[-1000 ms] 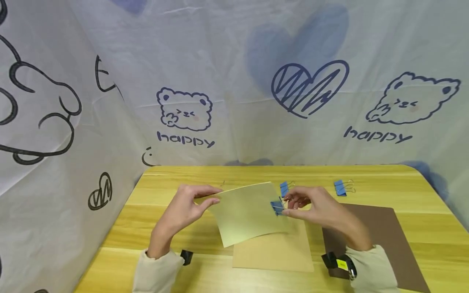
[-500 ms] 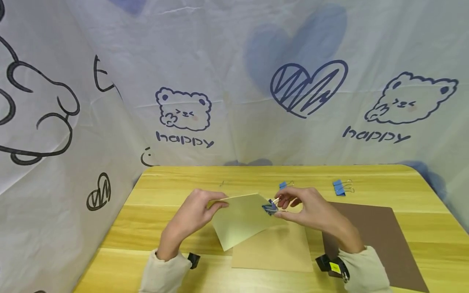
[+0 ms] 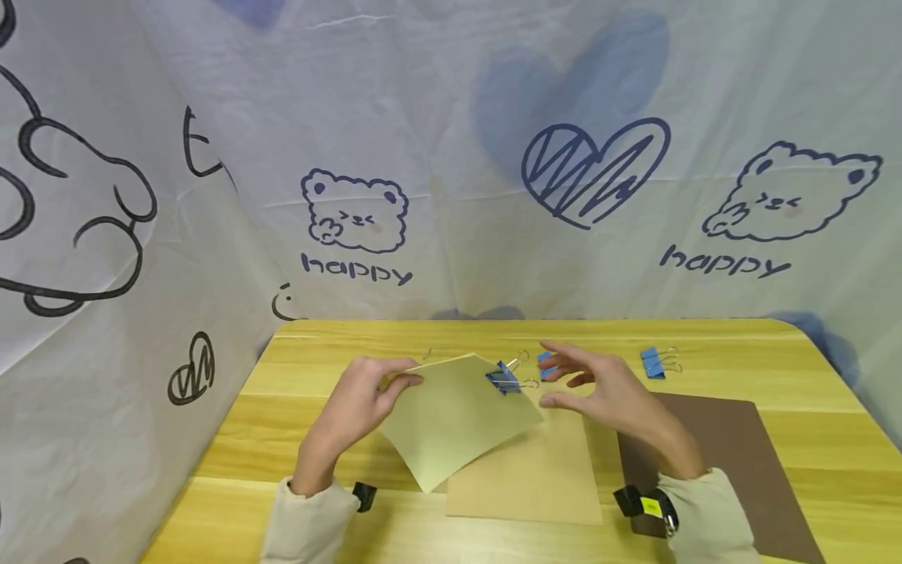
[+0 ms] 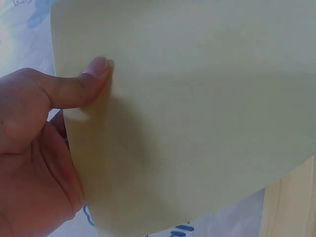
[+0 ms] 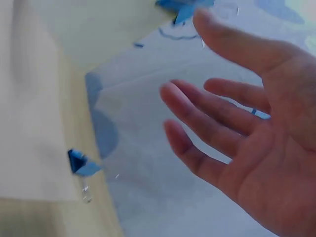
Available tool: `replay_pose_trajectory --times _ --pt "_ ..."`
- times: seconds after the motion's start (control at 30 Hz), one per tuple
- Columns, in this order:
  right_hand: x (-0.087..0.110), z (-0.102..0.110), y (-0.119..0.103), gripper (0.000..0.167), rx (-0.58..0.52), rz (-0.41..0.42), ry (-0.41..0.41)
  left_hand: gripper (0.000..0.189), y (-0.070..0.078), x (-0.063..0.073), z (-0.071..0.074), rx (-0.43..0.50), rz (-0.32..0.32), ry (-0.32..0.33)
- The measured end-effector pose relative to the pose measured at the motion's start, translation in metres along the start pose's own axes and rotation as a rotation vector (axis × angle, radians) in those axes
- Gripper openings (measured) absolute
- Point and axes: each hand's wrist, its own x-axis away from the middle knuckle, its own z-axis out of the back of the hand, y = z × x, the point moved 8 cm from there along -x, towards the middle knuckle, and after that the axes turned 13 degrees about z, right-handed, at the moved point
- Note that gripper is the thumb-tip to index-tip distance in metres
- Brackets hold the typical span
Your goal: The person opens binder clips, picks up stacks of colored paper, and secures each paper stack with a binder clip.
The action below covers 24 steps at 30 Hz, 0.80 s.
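A pale yellow sheet of paper [image 3: 451, 427] is held up off the table, tilted and slightly bowed. My left hand [image 3: 359, 407] pinches its upper left edge; in the left wrist view the thumb of that hand [image 4: 29, 133] presses flat on the sheet's face. Clamped on the sheet's upper right edge is a blue binder clip [image 3: 504, 381], its wire handles spread apart. Just right of those handles, my right hand [image 3: 609, 392] holds nothing. Seen from the right wrist, this hand [image 5: 242, 123] has its fingers loosely spread, below the clamped clip [image 5: 183, 7].
Under the raised paper lies a tan sheet [image 3: 524, 486] on the wooden table [image 3: 225, 439]. To the right is a brown sheet [image 3: 736, 470]. One blue clip [image 3: 547, 365] lies partly behind my right fingers; another blue clip [image 3: 652, 363] lies further right. Printed cloth [image 3: 451, 157] hangs behind.
My right hand first pinched the binder clip's handles at the paper's edge, moved left with it, then let go and drew back right. The clip stays on the paper, which has tilted further.
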Motion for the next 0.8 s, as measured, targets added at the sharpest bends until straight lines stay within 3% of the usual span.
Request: replay_pose_trajectory --times 0.13,0.27,0.57,0.8 --pt "0.003 0.008 0.020 0.056 0.083 -0.031 0.103 0.009 -0.013 0.000 0.011 0.029 0.028 0.031" --pt "0.007 0.008 0.041 0.045 0.161 -0.069 0.167 0.011 -0.031 0.001 0.023 0.081 0.106 0.060" --pt "0.021 -0.009 0.089 0.046 0.138 -0.243 0.180 0.018 -0.073 0.005 0.037 0.161 0.300 0.061" --pt "0.021 -0.020 0.101 0.052 0.155 -0.306 0.170 0.024 -0.122 0.011 0.040 0.267 0.476 0.021"
